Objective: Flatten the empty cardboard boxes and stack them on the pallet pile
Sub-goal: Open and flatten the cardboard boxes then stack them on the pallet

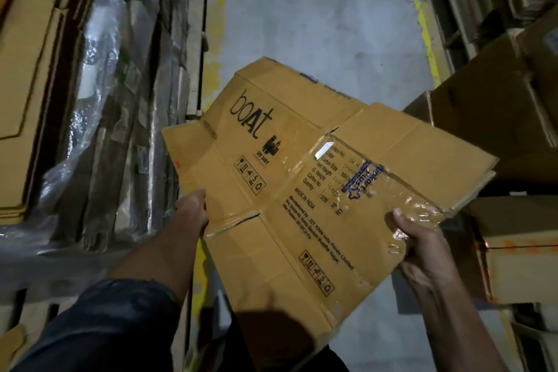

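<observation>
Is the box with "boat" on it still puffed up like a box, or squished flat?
Squished flat. The boat box is one flat sheet with its flaps spread out, and the left hand and right hand grip its edges above the floor.

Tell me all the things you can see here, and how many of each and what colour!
flattened cardboard box: one, brown with black print and clear tape, held up in the middle over the floor
pile of flat cardboard: one pile, brown, at the left
plastic wrap: one sheet, clear and shiny, over the left pile's side
cardboard boxes: several, brown, stacked at the right; exact number unclear
floor: grey, with yellow painted lines at each side of the aisle
left hand: one, grips the box's left edge; dark blue sleeve on that arm
right hand: one, grips the box's taped right corner
</observation>
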{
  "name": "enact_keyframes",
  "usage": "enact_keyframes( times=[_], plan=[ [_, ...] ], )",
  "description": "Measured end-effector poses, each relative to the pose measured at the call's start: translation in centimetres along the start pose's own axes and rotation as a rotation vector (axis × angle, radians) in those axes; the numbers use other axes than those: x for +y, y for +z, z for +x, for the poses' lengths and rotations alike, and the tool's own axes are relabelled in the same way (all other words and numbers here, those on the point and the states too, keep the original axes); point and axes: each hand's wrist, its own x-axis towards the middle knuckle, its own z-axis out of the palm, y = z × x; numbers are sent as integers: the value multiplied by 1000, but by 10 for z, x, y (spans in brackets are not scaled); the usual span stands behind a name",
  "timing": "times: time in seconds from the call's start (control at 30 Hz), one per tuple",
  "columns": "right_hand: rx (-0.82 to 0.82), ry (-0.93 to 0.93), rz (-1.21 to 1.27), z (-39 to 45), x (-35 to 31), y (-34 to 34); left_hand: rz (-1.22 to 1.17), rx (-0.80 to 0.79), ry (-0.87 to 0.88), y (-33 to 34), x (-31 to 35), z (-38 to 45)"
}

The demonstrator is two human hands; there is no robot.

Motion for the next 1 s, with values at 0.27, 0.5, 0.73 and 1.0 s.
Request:
enact_keyframes(
  times=[0.27,0.5,0.73,1.0],
  plan=[
    [244,166,233,-4,36,-12,76,89,379,28,56,-118],
    [527,361,129,5,79,-51,98,140,677,43,68,-197],
    [518,307,-49,8,88,-59,27,295,895,-4,52,-291],
    [412,138,-323,15,70,-6,-279,493,935,-99,47,-346]
  ],
)
